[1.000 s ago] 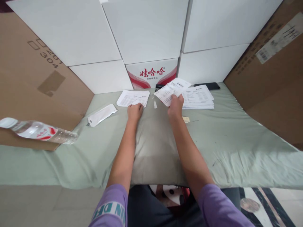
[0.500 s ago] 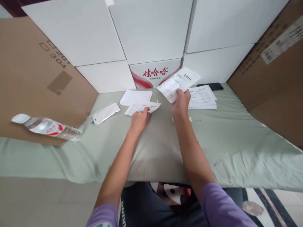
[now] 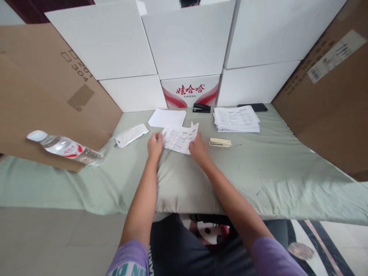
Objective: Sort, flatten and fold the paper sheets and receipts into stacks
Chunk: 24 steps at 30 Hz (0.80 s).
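The left hand (image 3: 155, 145) grips the left edge of the printed paper (image 3: 176, 138), its thumb and fingers closed there; the right hand (image 3: 198, 146) grasps the same paper near its right edge; whether it is one sheet or several, I cannot tell; the paper is held between the two hands over the green cloth (image 3: 186, 184), just in front of the blank-topped stack (image 3: 166, 117), with a pointed bit standing up near its far right corner; to the right of the right hand lies the cream stapler (image 3: 220, 142), near it but apart; beyond that is the printed stack (image 3: 237, 119), its sheets slightly uneven, with the black phone (image 3: 261, 107) behind it; the black stapler (image 3: 201, 108) sits before the red-lettered box (image 3: 189, 91), between the two stacks; the white packet (image 3: 132, 135) lies left of the left hand
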{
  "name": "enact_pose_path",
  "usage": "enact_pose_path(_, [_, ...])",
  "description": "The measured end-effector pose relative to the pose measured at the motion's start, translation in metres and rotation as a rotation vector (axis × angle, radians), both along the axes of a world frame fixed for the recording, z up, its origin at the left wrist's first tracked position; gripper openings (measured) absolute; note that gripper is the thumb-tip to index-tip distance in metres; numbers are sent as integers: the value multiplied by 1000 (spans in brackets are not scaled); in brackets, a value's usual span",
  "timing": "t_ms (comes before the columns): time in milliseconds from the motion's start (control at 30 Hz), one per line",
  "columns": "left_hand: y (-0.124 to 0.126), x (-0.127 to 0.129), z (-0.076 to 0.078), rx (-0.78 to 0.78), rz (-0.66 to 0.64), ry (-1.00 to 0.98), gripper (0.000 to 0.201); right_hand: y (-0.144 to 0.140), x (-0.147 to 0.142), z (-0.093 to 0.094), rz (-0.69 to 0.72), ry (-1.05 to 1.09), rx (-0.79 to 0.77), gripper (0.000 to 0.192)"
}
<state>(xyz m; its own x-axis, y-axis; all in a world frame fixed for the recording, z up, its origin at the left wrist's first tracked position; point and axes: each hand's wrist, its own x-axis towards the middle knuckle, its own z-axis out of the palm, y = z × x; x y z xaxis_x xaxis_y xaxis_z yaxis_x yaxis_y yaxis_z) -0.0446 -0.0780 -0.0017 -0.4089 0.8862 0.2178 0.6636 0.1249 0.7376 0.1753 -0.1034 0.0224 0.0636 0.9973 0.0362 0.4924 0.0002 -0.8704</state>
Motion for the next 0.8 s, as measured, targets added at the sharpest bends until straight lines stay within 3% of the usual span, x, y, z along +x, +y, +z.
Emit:
enact_pose_path(167, [7, 1, -4, -20, -28, -128, 27, -13, 0, -18, 18, -206, 3, 44])
enact_pose_path(300, [6, -8, 1, -96, 45, -472, 36, -8, 0, -20, 1, -272, 30, 46])
enact_pose_path(433, [2, -18, 10, -146, 55, -805, 28, -6, 3, -22, -12, -222, 10, 44])
enact_pose_path(567, [-1, -22, 15, -228, -5, -1007, 24, -4, 7, -22, -59, -145, 16, 46])
enact_pose_path(667, [-2, -21, 12, -166, 20, -840, 27, -2, 9, -23, -83, -111, 33, 44])
enact_pose_path(733, [-1, -17, 9, -30, 76, -632, 28, -1, 9, -25, -79, -105, 38, 43])
enact_pose_path(800, [0, -11, 6, 75, 89, -564, 25, 0, 9, -26, -70, -121, 42, 43])
